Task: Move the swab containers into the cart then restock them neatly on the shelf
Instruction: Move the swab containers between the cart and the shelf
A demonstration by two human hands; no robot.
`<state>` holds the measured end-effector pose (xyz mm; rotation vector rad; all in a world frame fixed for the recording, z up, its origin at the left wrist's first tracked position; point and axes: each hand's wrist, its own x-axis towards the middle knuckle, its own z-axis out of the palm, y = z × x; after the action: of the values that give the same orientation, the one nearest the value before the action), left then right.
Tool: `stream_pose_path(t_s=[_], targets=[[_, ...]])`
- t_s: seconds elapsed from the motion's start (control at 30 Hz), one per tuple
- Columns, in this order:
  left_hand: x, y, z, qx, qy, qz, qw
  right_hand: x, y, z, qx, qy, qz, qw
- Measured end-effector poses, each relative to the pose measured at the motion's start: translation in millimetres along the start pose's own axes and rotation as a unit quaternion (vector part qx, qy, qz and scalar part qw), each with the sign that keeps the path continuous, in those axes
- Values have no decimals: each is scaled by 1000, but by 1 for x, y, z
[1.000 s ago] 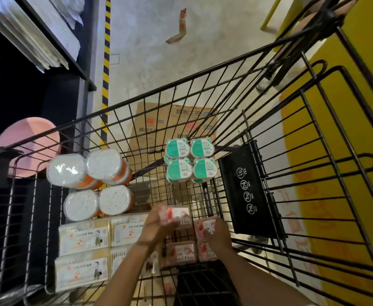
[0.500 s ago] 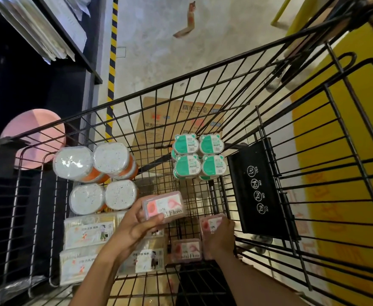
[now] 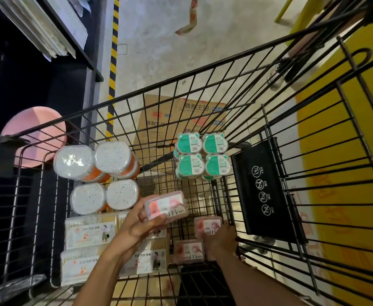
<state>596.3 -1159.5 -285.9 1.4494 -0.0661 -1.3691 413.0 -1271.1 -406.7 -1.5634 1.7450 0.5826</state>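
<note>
Pink floss box (image 3: 166, 209) — gripped by left hand (image 3: 136, 226) | right hand (image 3: 222, 238) grips another box (image 3: 207, 226)

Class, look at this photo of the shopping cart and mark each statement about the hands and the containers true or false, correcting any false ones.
1. The left hand holds a pink dental floss box lifted above the cart floor. True.
2. The green-lidded containers lie outside the shopping cart. False: they sit inside it, near the far end.
3. The right hand is down among the pink boxes in the cart. True.
4. The round white-lidded tubs are on the cart's right side. False: they are on its left.
5. A cardboard box shows through the cart's wires. True.
</note>
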Motion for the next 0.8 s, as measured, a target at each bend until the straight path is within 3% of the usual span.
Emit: stream_pose_path(t_s=[0.17, 0.4, 0.57, 0.7, 0.8], targets=[[2, 0, -4, -13, 11, -1, 1000, 10, 2, 5, -7, -12, 12, 1000], [4, 1, -1, -21, 37, -10, 999, 5, -10, 4, 112, -39, -22, 993], [-1, 7, 0, -52, 64, -25, 996, -2, -16, -10, 148, -85, -95, 981], [-18, 20, 2, -90, 76, -9, 993, -15, -20, -30, 281, -106, -42, 953], [-38, 34, 4, -104, 82, 17, 991, -26, -30, -52, 274, -140, -103, 946]])
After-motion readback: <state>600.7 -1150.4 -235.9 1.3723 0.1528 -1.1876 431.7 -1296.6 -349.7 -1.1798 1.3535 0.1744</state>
